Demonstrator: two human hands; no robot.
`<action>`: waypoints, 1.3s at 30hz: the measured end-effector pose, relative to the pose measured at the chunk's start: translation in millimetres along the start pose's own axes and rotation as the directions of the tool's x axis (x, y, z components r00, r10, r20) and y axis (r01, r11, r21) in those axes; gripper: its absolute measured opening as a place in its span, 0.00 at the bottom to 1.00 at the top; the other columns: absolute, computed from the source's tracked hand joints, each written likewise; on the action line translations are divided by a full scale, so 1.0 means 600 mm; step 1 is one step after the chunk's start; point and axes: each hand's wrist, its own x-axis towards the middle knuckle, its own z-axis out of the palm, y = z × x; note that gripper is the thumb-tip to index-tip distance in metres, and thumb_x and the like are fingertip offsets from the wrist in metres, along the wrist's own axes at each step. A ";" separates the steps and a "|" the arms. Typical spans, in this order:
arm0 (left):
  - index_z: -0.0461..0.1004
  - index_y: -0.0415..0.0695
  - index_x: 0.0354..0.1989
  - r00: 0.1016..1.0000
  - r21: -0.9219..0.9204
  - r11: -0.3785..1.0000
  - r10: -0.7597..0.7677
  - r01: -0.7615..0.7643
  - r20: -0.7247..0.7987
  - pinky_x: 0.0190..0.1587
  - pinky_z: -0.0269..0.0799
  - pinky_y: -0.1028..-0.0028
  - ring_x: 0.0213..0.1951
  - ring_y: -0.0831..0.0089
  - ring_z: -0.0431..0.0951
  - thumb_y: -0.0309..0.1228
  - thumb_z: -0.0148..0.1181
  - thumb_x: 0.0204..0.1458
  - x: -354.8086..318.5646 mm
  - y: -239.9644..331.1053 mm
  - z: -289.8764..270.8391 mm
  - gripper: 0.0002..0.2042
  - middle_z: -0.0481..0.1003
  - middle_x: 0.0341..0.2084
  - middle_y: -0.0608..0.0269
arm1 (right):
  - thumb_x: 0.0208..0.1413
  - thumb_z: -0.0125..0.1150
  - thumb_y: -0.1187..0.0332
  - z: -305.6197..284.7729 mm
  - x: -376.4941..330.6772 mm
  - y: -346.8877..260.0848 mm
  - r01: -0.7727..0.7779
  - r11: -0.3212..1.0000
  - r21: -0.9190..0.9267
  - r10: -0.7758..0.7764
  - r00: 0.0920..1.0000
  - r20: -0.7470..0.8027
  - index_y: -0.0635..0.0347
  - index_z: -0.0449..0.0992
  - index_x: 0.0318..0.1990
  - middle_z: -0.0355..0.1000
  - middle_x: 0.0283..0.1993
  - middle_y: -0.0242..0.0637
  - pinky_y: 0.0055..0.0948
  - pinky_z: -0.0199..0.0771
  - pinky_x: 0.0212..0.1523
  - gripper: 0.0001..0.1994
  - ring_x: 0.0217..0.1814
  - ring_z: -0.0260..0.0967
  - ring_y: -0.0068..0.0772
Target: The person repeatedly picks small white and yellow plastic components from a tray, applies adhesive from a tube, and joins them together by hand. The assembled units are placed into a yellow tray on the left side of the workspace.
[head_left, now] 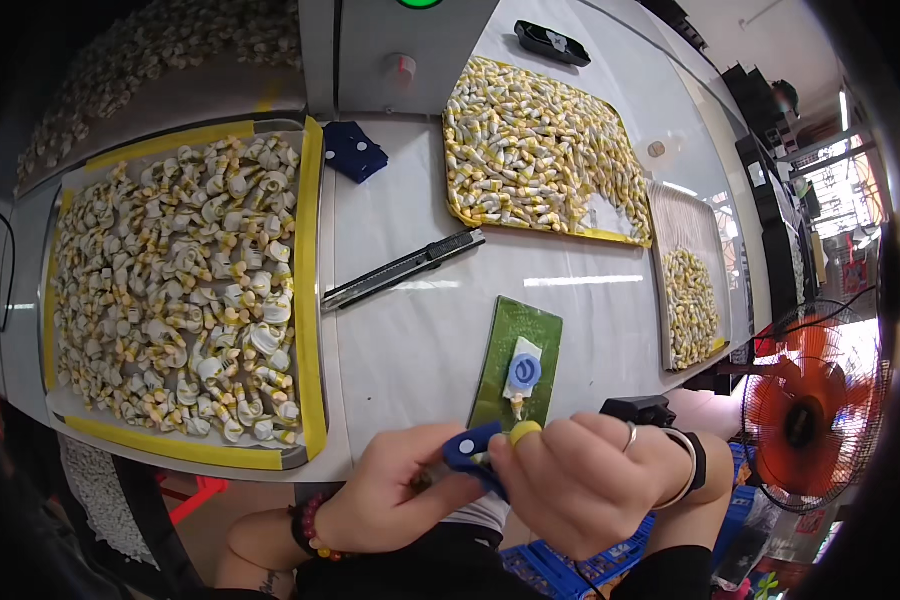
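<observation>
My left hand [390, 495] and my right hand [580, 480] meet at the table's near edge, both pinching a small dark blue piece [467, 447]. My right index finger wears a yellow finger cot [524, 433]. Just beyond the hands lies a green cutting mat [530, 330] with a small white and yellow tube under a blue round disc [523, 372]. Which hand bears the blue piece's weight is hard to tell.
A yellow-edged tray [308, 300] of crumpled white and yellow tubes sits at left. Another yellow tray [535, 135] of such tubes lies at the back, a third [685, 220] at right. A utility knife [402, 269], a dark blue cloth [355, 150] and an orange fan [805, 415] are nearby.
</observation>
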 end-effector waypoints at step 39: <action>0.75 0.36 0.33 0.984 0.175 0.979 0.126 -0.104 -0.124 0.26 0.68 0.78 0.23 0.73 0.76 0.25 0.55 0.48 0.008 0.002 0.016 0.06 0.77 0.24 0.60 | 0.52 0.57 0.75 0.016 -0.060 -0.022 -0.380 -0.439 0.814 0.546 0.607 0.578 0.70 0.75 0.30 0.73 0.28 0.40 0.27 0.65 0.33 0.05 0.31 0.68 0.31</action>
